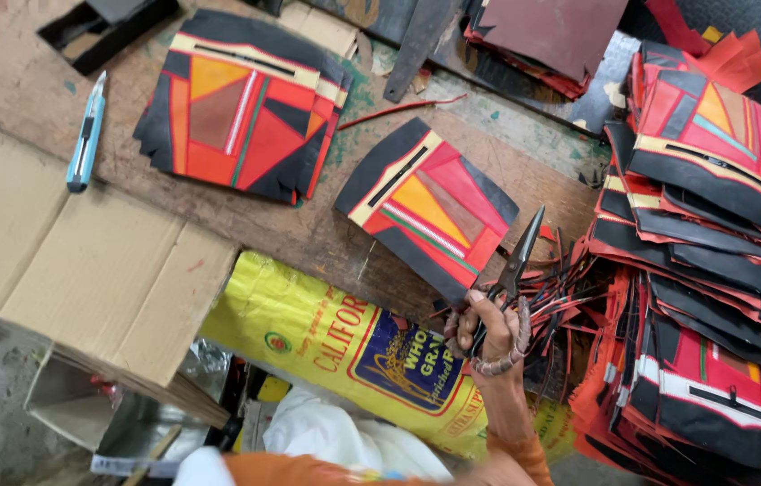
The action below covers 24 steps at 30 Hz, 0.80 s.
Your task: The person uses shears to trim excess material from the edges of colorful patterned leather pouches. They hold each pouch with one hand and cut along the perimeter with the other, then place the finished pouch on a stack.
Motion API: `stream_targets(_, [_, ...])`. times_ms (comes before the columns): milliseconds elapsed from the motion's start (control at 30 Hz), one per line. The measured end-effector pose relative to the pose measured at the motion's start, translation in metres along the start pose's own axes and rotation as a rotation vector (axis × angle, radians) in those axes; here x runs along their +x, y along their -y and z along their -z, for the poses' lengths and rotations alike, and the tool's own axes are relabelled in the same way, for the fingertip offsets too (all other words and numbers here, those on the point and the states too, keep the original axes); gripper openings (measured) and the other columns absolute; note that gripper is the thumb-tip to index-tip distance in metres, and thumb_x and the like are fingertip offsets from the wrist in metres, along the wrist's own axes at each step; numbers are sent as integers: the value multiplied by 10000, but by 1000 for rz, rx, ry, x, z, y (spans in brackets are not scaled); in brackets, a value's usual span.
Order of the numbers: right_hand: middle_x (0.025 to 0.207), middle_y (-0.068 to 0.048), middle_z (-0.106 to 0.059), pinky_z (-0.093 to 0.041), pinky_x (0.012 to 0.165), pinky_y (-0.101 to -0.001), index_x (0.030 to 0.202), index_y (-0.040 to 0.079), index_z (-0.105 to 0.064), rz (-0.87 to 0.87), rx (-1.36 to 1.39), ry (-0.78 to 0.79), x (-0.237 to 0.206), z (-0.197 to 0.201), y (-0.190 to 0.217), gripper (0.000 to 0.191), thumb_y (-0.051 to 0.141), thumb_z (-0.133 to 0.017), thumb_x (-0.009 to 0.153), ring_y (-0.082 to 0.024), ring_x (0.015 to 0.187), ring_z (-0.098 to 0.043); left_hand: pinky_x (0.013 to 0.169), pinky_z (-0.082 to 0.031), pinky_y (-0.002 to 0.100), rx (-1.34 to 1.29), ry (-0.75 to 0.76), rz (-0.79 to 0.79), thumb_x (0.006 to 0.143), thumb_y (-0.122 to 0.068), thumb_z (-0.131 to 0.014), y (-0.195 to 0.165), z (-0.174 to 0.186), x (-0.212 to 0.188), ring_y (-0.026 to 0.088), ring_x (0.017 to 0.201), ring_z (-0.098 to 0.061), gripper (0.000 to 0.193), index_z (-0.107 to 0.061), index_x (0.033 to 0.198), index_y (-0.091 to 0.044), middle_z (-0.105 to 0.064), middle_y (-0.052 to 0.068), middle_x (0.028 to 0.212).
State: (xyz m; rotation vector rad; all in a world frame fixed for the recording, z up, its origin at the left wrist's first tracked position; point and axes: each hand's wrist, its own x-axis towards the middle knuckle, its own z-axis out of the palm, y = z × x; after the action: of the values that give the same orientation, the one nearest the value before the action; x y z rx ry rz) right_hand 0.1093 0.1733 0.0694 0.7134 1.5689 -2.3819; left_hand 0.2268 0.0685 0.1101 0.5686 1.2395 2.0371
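Observation:
My right hand (pixel 487 335) grips a pair of black scissors (pixel 517 261) by their cord-wrapped handles, with the closed blades pointing up and away from me. The blade tips lie just right of a single patchwork panel (pixel 430 207) of black, red, orange and cream pieces that rests flat on the worn wooden bench (pixel 326 229). The blades are not touching the panel. An orange sleeve covers my forearm. My left hand is out of view.
A small stack of similar panels (pixel 246 103) lies at the far left, and a tall spread pile (pixel 713 270) fills the right. Thin trimmings (pixel 569 288) lie beside my hand. A blue box cutter (pixel 85 135), flattened cardboard (pixel 66 243) and a yellow sack (pixel 353 351) are to the left.

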Motion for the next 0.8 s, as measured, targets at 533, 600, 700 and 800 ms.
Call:
stream_targets(533, [575, -24, -532, -389, 377, -278, 875, 3, -613, 157, -233, 65, -5, 13, 21, 147, 107, -715, 891, -121, 403, -491, 820, -662, 440, -546, -500, 91, 866, 2, -717, -20, 191, 67, 278, 1016, -732, 413, -598, 1261, -22, -711, 134, 1153])
stream_targets(600, [554, -40, -550, -371, 371, -268, 872, -22, -662, 206, -359, -36, -15, 16, 19, 170, 139, -697, 914, -110, 397, -489, 819, -669, 433, -548, -523, -50, 892, 32, -724, -13, 191, 76, 307, 1015, -739, 389, -611, 1265, 22, -717, 167, 1154])
stream_targets(700, [566, -47, -579, -361, 363, -263, 836, -50, -647, 222, -306, -93, -35, 23, 11, 245, 170, -665, 944, -109, 391, -490, 828, -668, 424, -565, -587, -143, 951, 32, -716, -9, 194, 86, 302, 1005, -740, 332, -623, 1267, 70, -720, 174, 1159])
stream_targets(800, [554, -37, -554, -362, 357, -255, 855, -49, -655, 239, -336, -103, -50, 28, -3, 272, 202, -636, 959, -106, 387, -484, 735, -669, 400, -535, -653, -154, 875, 10, -717, -12, 204, 89, 261, 963, -742, 392, -614, 1252, -18, -718, 112, 1133])
